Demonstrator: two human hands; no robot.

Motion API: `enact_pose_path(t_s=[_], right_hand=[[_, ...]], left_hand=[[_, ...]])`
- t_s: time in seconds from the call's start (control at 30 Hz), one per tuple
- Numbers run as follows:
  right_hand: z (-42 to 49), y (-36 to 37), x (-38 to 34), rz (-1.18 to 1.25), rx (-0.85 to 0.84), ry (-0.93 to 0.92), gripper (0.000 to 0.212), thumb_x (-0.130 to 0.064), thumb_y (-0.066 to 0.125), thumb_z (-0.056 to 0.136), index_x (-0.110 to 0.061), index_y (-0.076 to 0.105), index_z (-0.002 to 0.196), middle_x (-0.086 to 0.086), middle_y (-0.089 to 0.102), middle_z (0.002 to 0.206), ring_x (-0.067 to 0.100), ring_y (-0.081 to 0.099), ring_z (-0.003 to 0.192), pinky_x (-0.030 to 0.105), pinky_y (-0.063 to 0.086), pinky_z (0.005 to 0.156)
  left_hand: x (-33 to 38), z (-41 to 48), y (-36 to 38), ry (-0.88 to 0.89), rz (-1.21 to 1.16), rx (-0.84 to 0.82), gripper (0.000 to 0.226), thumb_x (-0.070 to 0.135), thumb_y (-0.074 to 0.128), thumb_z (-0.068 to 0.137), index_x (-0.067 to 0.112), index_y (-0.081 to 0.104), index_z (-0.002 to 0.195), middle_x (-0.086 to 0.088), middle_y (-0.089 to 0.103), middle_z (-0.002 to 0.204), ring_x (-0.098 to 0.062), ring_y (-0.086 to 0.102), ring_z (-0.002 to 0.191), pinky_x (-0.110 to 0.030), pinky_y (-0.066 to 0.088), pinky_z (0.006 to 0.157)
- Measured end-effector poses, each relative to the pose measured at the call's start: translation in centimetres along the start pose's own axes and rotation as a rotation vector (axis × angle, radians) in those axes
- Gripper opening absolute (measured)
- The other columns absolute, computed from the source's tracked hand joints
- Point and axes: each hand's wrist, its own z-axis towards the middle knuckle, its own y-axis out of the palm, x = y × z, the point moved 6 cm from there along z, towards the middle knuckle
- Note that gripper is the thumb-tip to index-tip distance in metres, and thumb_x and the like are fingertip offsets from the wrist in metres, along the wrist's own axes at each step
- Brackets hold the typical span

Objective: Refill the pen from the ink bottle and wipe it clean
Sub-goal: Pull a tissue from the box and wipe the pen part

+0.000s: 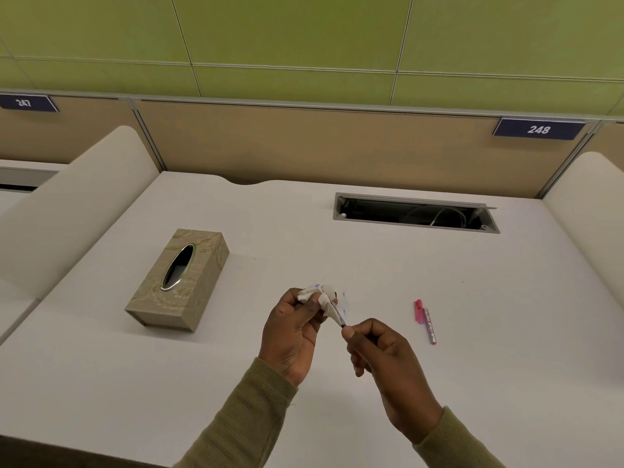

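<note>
Just above the white desk (pixel 371 265), the pen (pixel 341 321) slants between both hands, its long axis running from the near right up toward the far left. Its far end is buried in an ink-stained tissue (pixel 319 296) that the left hand (pixel 293 327) pinches around it; the right hand (pixel 378 352) grips the near end. Pink pen parts (pixel 424 318) lie to the right. Plates on the partition read "247" (pixel 23 103) and "248" (pixel 538 129).
</note>
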Motion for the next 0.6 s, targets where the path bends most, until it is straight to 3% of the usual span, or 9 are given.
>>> enact_pose_path(t_s=[0.27, 0.6], right_hand=[[-0.4, 1.3, 0.1, 0.186, -0.133, 0.094, 0.028, -0.023, 0.052, 0.102, -0.004, 0.070, 0.091, 0.004, 0.057, 0.072, 0.014, 0.050, 0.064, 0.029, 0.044, 0.059], [-0.9, 1.3, -0.2, 0.374, -0.253, 0.140, 0.033, -0.032, 0.050, 0.098, -0.008, 0.067, 0.083, 0.005, 0.052, 0.069, 0.015, 0.046, 0.061, 0.027, 0.042, 0.056]], left_hand=[[0.2, 0.0, 0.6, 0.003, -0.054, -0.042, 0.014, 0.002, 0.062, 0.077, -0.002, 0.060, 0.090, -0.016, 0.067, 0.088, -0.025, 0.069, 0.078, -0.030, 0.058, 0.073], [0.8, -0.2, 0.9, 0.002, -0.104, -0.105, 0.011, 0.002, 0.056, 0.082, 0.002, 0.064, 0.090, -0.013, 0.073, 0.094, -0.024, 0.072, 0.088, -0.030, 0.060, 0.075]])
